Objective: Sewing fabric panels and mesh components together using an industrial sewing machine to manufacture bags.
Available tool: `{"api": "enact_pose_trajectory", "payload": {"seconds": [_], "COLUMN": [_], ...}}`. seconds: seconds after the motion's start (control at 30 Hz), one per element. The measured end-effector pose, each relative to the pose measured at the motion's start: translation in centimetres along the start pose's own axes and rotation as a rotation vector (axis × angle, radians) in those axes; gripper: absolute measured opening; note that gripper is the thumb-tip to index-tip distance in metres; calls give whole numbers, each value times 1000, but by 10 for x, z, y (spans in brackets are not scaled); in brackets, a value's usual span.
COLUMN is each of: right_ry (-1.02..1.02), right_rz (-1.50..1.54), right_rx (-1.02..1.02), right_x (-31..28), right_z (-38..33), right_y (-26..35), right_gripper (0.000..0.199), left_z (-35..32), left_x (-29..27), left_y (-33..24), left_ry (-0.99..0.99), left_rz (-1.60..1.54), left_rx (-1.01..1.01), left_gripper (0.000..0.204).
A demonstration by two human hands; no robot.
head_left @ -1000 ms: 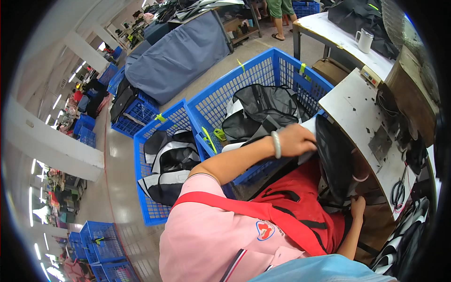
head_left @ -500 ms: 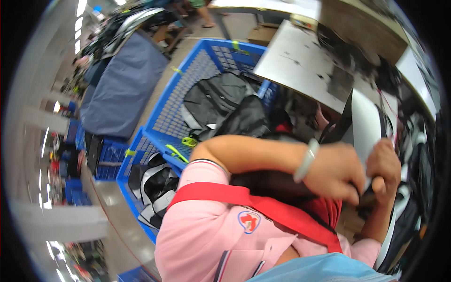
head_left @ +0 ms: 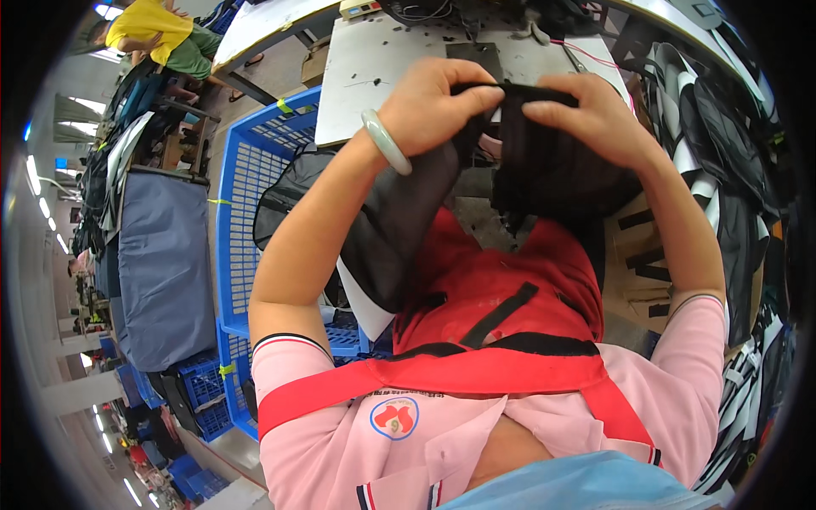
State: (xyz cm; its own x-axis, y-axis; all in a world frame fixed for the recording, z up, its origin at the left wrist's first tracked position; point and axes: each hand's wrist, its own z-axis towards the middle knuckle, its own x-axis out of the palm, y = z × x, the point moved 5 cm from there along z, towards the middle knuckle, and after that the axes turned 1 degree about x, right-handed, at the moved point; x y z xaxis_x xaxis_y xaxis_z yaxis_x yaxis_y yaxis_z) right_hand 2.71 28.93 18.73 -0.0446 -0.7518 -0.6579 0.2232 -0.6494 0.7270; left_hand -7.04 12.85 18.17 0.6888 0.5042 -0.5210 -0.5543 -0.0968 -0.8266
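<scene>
Both hands hold up a black fabric piece (head_left: 552, 166) by its top edge, just in front of the white worktable. My left hand (head_left: 438, 106), with a pale bangle at its wrist, pinches the edge between thumb and fingers. A short way to the right, my right hand (head_left: 591, 119) grips the same edge, thumb in front and fingers behind. Below the right hand the cloth hangs in dark folds over my red apron (head_left: 501, 297). Dark grey fabric with a white underside (head_left: 399, 234) drapes below my left forearm; whether it joins the held piece I cannot tell.
The white worktable (head_left: 357, 76) stands ahead, with a dark plate, scissors and scraps on it. To the left is a blue plastic crate (head_left: 246, 170) with bag pieces. Black and white cut pieces (head_left: 722, 161) are heaped at the right. A person in yellow (head_left: 153, 34) is far left.
My view has swung to the right and straightened. The hands, earlier close together at the right by a white-and-black piece, are now raised and apart, stretching the black edge between them.
</scene>
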Motion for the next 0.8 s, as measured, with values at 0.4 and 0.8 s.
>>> {"api": "enact_pose_trajectory", "payload": {"seconds": [0.4, 0.8], "right_ry": [88, 38], "right_rz": [-18, 64], "right_rx": [128, 226], "right_x": [14, 14], "right_z": [54, 79], "right_y": [-60, -93], "right_gripper": [40, 46], "left_z": [29, 62], "left_x": [-16, -18], "left_y": [72, 113], "left_ry": [-78, -136], "left_rz": [-20, -59], "left_rx": [-103, -239], "left_gripper": [28, 32]}}
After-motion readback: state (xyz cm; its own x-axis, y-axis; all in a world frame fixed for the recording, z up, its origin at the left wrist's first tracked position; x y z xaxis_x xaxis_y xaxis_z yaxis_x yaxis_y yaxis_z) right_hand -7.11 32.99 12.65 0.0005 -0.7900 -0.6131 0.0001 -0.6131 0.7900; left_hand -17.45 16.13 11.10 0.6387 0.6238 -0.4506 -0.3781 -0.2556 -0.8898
